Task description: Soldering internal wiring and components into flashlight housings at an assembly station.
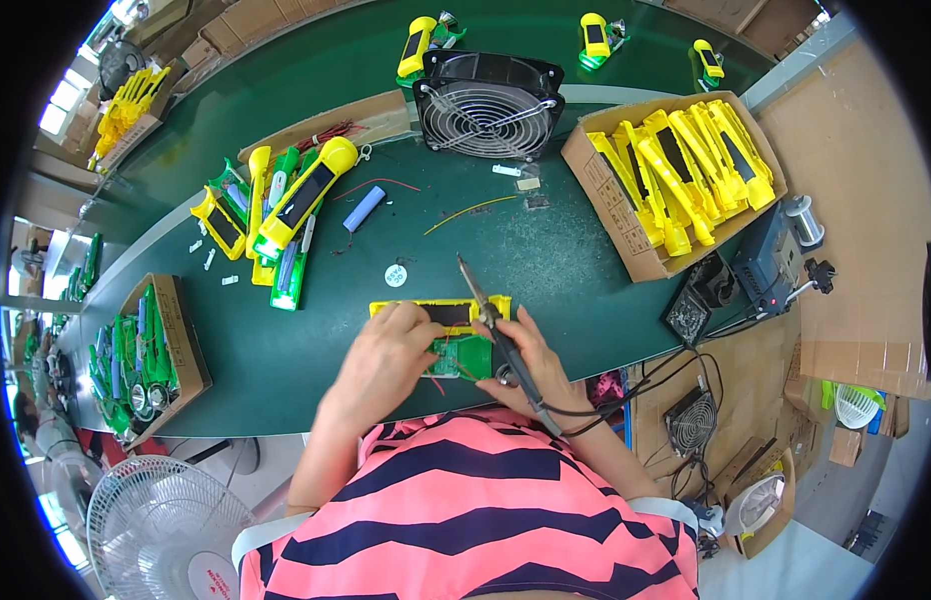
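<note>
My right hand is closed round a soldering iron, its tip pointing up and away over the table. With its fingers pinched together, my left hand is at the left edge of a green casing that carries a small circuit board. What those fingers pinch is hidden. Thin red wires show around the board. Just beyond the green casing, between both hands, lies a yellow flashlight housing with a dark panel. My right fingers are beside the right ends of both parts.
A pile of yellow and green flashlights lies far left, beside a blue battery cell. Boxes of green parts and yellow housings flank the table. A black fan stands behind; a soldering station is right.
</note>
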`<state>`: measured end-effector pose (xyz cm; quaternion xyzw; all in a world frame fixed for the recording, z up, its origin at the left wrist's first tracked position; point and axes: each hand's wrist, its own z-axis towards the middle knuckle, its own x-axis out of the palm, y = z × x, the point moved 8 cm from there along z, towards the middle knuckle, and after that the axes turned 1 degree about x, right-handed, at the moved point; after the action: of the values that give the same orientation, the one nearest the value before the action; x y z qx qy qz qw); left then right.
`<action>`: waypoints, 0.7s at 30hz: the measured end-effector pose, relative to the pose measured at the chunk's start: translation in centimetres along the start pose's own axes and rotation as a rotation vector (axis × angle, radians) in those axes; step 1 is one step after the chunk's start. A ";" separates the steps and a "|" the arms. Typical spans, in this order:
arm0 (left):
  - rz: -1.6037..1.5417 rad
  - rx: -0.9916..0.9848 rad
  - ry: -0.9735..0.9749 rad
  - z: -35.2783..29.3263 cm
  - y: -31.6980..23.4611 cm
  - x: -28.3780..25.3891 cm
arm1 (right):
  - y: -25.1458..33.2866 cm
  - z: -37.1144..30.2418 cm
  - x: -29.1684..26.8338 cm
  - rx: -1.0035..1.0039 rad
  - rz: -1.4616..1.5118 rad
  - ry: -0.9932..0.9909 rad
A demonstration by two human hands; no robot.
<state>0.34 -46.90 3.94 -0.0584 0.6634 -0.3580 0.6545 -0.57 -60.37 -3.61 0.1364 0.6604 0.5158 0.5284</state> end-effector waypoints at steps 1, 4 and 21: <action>-0.025 0.005 0.072 -0.4 0.3 -0.1 | -0.3 0.6 -0.5 -0.051 -0.010 0.002; -0.053 0.110 0.067 -1.3 -0.4 0.4 | -1.3 2.0 -2.3 0.062 0.047 -0.014; -0.265 -0.131 -0.366 -2.4 2.5 2.8 | 2.5 -2.0 -5.0 -0.189 -0.027 -0.313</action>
<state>-1.21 -45.63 -0.05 -0.2516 0.5419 -0.3804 0.7060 -1.14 -64.00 1.09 0.1558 0.5204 0.5411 0.6420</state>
